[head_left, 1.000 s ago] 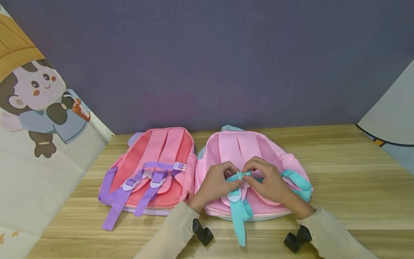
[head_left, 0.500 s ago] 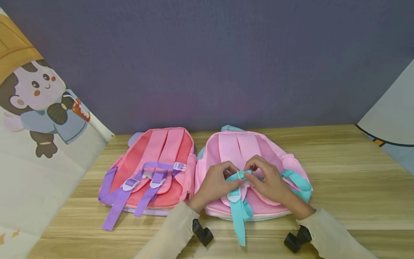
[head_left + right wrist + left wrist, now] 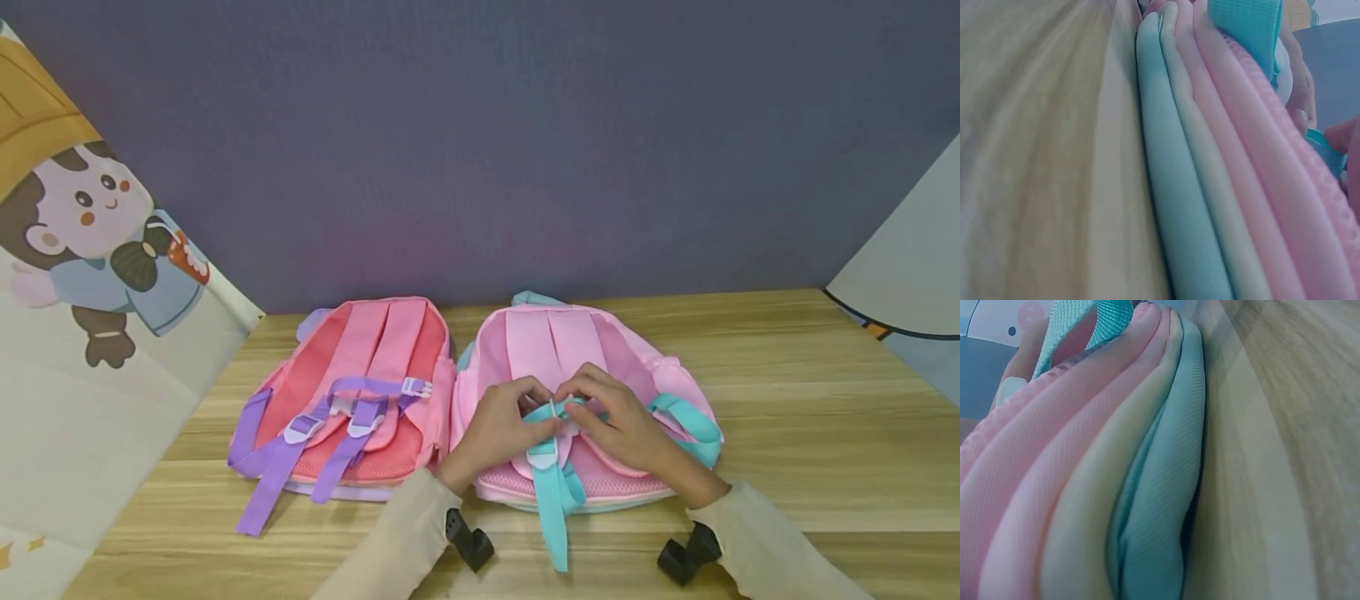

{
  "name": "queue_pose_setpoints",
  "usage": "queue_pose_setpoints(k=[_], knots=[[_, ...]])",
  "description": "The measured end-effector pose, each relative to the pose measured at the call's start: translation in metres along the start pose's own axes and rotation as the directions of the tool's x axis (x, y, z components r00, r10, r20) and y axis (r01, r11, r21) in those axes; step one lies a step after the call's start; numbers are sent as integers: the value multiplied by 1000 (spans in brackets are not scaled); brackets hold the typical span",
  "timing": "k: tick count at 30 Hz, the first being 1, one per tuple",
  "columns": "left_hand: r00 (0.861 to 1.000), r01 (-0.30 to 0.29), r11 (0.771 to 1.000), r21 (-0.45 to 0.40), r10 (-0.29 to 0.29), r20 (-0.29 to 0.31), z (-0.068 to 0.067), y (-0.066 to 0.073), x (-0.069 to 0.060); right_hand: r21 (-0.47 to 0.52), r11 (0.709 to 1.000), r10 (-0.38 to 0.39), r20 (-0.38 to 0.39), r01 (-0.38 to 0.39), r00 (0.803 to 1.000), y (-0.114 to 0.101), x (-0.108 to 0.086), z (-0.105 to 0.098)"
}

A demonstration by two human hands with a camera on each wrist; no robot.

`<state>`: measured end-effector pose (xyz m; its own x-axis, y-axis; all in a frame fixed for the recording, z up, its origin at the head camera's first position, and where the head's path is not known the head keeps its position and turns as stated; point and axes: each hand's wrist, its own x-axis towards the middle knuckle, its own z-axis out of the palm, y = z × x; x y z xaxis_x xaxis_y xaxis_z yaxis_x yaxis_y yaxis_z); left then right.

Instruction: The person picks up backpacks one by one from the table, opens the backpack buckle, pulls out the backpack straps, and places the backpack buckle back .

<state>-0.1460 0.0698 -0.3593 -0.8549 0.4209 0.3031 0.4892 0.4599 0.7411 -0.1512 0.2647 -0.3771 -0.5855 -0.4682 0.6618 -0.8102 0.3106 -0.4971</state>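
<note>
A light pink backpack (image 3: 493, 350) lies on the table with its shoulder-strap side up. Above its lower middle, my left hand (image 3: 498, 423) pinches a teal webbing strap (image 3: 537, 413) between thumb and fingers. A narrow white strap slider (image 3: 553, 409) sits on that strap, between the two hands. My right hand (image 3: 626, 419) pinches the same webbing just right of the slider; its fingertips partly cover it. Below, a white ladder-lock buckle (image 3: 542, 454) carries a loose teal strap end (image 3: 553, 521). In the right wrist view, part of the webbing (image 3: 1325, 150) shows by the fingers.
A coral-pink backpack (image 3: 300, 358) with purple straps (image 3: 273, 483) and white buckles lies against the left side of the light pink one. Behind the wooden table (image 3: 810, 417) rises a dark wall (image 3: 525, 150). A teal strap loop (image 3: 697, 429) curves at the right.
My right fingers first shift slightly right along the webbing, then come back left, close to the slider. The left hand keeps its hold almost unmoved. Both backpacks stay in place.
</note>
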Motion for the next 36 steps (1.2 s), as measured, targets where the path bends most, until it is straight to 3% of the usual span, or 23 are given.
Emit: queue_pose_setpoints(k=[7, 21, 29, 36], knots=[[1000, -8, 1000, 7, 8, 7, 0, -1, -1, -13, 1000, -13, -2, 12, 1000, -1, 1, 1], [1000, 9, 1000, -1, -9, 0, 0, -1, 0, -29, 999, -20, -78, 18, 997, 0, 1, 1], [1000, 10, 1000, -7, -10, -1, 1, 0, 0, -66, 996, -72, -130, 64, 989, -1, 2, 4], [1000, 10, 1000, -3, -10, -2, 1, -1, 0, -54, 997, -62, -93, 58, 994, -2, 1, 3]])
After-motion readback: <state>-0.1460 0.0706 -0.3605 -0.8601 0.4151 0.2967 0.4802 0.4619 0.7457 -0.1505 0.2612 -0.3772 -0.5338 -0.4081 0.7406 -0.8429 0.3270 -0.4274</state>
